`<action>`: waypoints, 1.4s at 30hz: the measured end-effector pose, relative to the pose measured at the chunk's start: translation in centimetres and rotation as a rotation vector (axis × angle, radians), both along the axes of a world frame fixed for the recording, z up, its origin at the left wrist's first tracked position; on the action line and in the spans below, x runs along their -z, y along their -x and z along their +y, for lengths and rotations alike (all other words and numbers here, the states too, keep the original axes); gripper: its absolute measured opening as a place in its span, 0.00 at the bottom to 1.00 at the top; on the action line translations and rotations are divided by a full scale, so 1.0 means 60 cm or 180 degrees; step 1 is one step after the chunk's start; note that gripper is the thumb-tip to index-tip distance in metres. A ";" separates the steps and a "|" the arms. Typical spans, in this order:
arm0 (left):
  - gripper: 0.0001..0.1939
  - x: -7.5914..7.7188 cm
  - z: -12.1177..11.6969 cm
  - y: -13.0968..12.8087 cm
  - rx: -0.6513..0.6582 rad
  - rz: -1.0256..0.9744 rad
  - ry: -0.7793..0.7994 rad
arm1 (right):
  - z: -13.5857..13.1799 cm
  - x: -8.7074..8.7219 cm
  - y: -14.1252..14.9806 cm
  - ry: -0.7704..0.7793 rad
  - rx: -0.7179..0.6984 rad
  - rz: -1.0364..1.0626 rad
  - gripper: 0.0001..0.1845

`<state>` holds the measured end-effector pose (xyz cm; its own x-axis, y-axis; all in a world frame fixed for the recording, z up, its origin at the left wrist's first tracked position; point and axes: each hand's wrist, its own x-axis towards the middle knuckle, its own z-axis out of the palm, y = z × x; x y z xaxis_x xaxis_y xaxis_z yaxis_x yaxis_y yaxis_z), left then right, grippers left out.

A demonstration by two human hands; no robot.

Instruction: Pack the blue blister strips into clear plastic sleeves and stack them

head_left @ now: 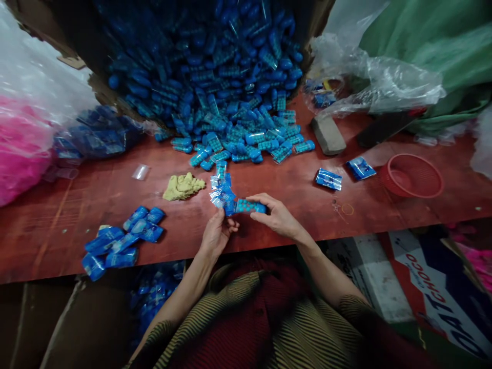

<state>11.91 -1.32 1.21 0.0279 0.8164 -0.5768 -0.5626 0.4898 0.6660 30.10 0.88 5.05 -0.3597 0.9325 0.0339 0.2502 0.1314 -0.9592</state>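
Blue packets (223,195) fan out from here, pinched in the left hand (216,233); the right hand (277,217) clamps a blue-ended container (249,206) between thumb and fingers.

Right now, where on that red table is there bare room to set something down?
Bare tabletop lies in front of the red basket, reaching the front edge. Another patch lies between the pink bundle and the loose blue packets. It's crowded across the back middle, under heaped blue packs, and between left hand and right hand, where both hold packaging.
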 end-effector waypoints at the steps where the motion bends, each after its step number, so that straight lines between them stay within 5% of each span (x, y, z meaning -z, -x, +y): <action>1: 0.19 -0.001 0.000 0.000 -0.0008 0.0006 -0.0014 | -0.001 0.002 0.000 -0.0062 -0.0001 -0.0036 0.18; 13: 0.18 -0.015 0.000 0.000 -0.0011 0.0061 0.0085 | -0.013 0.002 0.003 -0.0532 -0.0111 -0.0113 0.19; 25: 0.23 -0.013 0.006 0.001 -0.0037 0.0304 -0.0406 | -0.010 0.025 -0.002 0.0194 -0.0161 0.0535 0.18; 34: 0.16 0.001 0.001 0.004 -0.0343 0.1146 -0.0771 | -0.023 0.040 0.014 0.0068 0.0061 0.0512 0.18; 42: 0.17 -0.013 0.007 -0.014 -0.0205 -0.0078 0.0053 | -0.049 0.078 0.051 -0.0943 0.0411 -0.0396 0.22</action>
